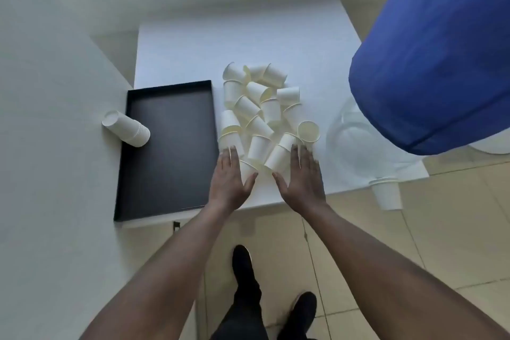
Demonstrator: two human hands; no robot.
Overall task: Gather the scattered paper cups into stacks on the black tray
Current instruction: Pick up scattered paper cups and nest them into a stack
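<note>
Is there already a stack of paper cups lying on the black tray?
Yes, one stack of paper cups lies on its side across the left rim of the black tray.

Single view only — a wide-angle camera worn on the head, looking forward and steeply down. The white table (pixel 248 44) fills the upper middle of the frame, at arm's reach. Both forearms enter from the bottom edge, the left hand (pixel 230 182) and right hand (pixel 303 179) near centre. The floor (pixel 414 243) and shoes lie directly below. Straight edges bow near the borders — lens distortion.
</note>
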